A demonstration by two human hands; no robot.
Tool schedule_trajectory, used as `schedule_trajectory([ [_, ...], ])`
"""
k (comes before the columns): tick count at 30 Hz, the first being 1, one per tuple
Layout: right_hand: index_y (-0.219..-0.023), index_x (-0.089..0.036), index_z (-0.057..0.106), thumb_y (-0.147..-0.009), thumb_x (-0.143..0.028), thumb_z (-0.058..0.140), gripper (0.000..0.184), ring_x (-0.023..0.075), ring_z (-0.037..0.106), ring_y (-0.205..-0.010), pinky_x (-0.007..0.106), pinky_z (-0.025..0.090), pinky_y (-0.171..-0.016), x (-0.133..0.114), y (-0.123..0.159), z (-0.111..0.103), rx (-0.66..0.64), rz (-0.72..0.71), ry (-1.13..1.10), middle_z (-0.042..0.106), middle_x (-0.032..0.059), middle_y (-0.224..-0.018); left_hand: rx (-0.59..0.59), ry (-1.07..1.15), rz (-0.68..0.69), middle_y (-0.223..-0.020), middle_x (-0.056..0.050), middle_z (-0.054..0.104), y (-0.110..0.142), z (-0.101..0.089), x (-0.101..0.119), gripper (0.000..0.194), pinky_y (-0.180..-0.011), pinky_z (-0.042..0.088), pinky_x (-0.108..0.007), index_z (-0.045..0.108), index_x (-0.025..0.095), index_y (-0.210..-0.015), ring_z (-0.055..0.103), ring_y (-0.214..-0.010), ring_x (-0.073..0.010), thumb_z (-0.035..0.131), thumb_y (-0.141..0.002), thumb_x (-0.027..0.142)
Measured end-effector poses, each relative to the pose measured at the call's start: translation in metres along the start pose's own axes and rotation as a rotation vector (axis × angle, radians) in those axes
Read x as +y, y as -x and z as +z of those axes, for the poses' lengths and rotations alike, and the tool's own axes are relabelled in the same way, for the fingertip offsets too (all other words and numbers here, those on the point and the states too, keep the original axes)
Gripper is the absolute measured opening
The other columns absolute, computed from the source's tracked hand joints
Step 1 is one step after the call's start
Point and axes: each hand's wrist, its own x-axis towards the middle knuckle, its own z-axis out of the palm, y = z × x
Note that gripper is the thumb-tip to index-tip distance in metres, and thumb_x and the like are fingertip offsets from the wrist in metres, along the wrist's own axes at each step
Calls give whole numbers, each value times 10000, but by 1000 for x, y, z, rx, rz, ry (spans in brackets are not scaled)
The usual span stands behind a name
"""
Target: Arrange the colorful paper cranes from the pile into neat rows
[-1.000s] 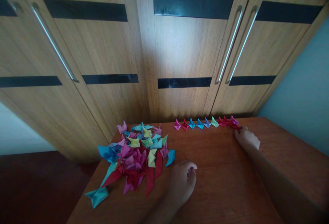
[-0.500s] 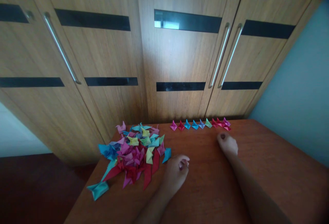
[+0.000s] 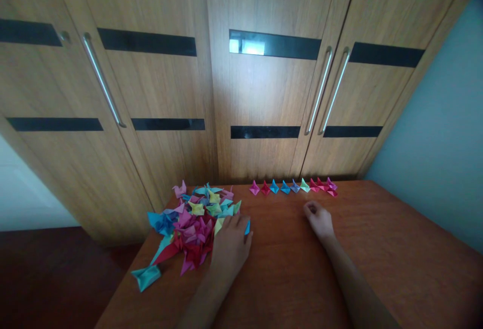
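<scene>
My left hand [image 3: 232, 243] reaches over the right side of a heap of folded paper cranes [image 3: 194, 231], thumb apart from the fingers. Part of a blue paper crane [image 3: 247, 228] shows beside its fingertips; the hand covers several other pieces. My right hand [image 3: 319, 218] is held above the table with its fingers curled in and the thumb meeting the index finger; nothing shows in it. Beyond it, along the back edge, runs a row of small paper cranes in pink, red, blue, purple and green, among them a green crane [image 3: 305, 185].
The brown wooden table [image 3: 287, 278] stands against a wardrobe [image 3: 260, 158] with metal handles and dark strips. A teal folded paper piece [image 3: 146, 276] lies apart from the heap, near the left edge. A pale blue wall [image 3: 433, 153] rises on the right.
My left hand has moved left and forward onto the heap's right side, its fingers uncurling. My right hand has drawn back slightly and left, away from the row. The view has tilted up a little.
</scene>
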Motion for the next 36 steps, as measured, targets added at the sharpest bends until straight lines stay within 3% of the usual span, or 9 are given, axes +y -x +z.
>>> schedule_trajectory([
  [5, -789, -217, 613, -770, -377, 461, 222, 203, 655, -729, 258, 443, -668, 2, -2, 2, -5, -13, -52, 699, 32, -762, -120, -183, 50, -1129, -72, 597, 0, -1, 1, 351, -890, 382, -429, 565, 223, -1113, 481, -1064, -281, 591, -764, 195],
  [15, -794, -223, 621, -768, -375, 471, 215, 197, 652, -713, 256, 447, -680, 3, -2, 2, -13, -4, -61, 690, 22, -739, -96, -192, 85, -1091, -72, 623, -2, 3, -1, 326, -852, 366, -423, 587, 227, -1094, 513, -1033, -265, 486, -810, 104],
  [20, -783, -222, 620, -767, -372, 473, 210, 194, 654, -707, 251, 447, -668, 1, -1, 1, -7, -8, -57, 691, 20, -732, -29, -109, 72, -1090, -85, 619, -3, 6, -4, 315, -857, 378, -417, 590, 222, -1093, 532, -1016, -265, 496, -809, 123],
  [24, -784, -225, 611, -770, -373, 472, 204, 198, 655, -726, 252, 444, -667, 0, -1, 1, -15, -7, -57, 692, 22, -747, 82, 190, 38, -1123, -73, 601, -5, 9, -6, 325, -912, 390, -384, 581, 229, -1122, 538, -1034, -240, 520, -809, 165],
  [27, -791, -227, 605, -775, -374, 469, 201, 200, 654, -732, 258, 444, -679, -1, 0, 0, -32, -5, -52, 690, 22, -749, 115, 550, -82, -1107, -61, 612, -7, 9, -2, 292, -903, 417, -352, 600, 228, -1090, 567, -1005, -223, 561, -800, 230],
  [33, -788, -225, 614, -780, -389, 484, 209, 209, 649, -741, 277, 447, -702, -5, 2, -2, -33, -15, -81, 686, 32, -759, -130, 1564, -535, -941, -51, 666, -3, 5, 12, 238, -765, 477, -287, 613, 184, -975, 649, -849, -193, 624, -777, 316],
  [36, -778, -211, 600, -788, -397, 503, 209, 199, 631, -707, 281, 449, -685, -18, 10, -4, -71, -49, -205, 663, 25, -716, -237, 1816, -618, -878, -42, 670, 1, 5, 17, 193, -716, 468, -232, 623, 164, -925, 653, -805, -160, 652, -768, 272],
])
